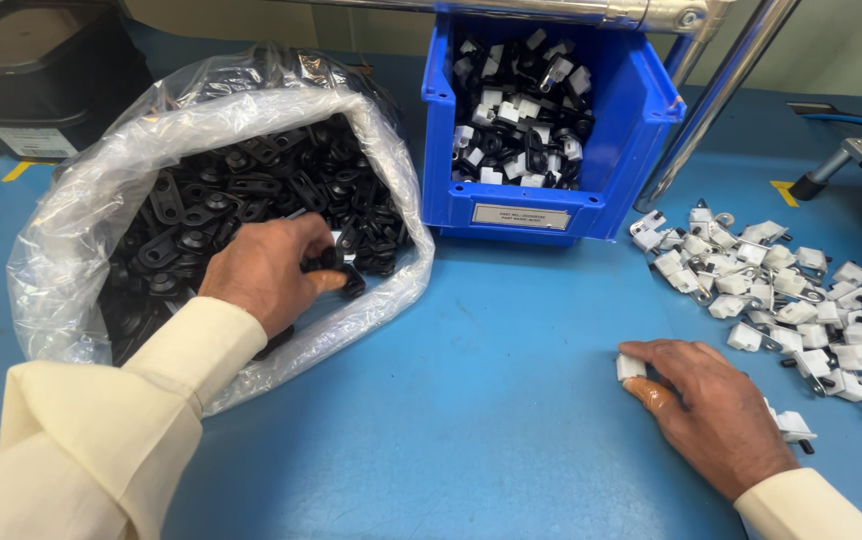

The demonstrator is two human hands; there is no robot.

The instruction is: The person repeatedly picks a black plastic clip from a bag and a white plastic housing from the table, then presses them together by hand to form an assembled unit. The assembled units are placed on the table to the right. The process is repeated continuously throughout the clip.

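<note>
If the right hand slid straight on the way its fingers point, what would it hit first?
The right hand points left across the blue table, a small white clip at its fingertips. Beyond that the way looks free up to the plastic bag of black parts, though depth is uncertain.

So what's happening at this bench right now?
A person works at a blue table with both hands. The left hand is inside a clear plastic bag of black plastic parts, pinching one. The right hand rests on the table with its fingertips on a small white part, beside a loose pile of white parts. Behind, a blue bin holds mixed black-and-white pieces.
</note>
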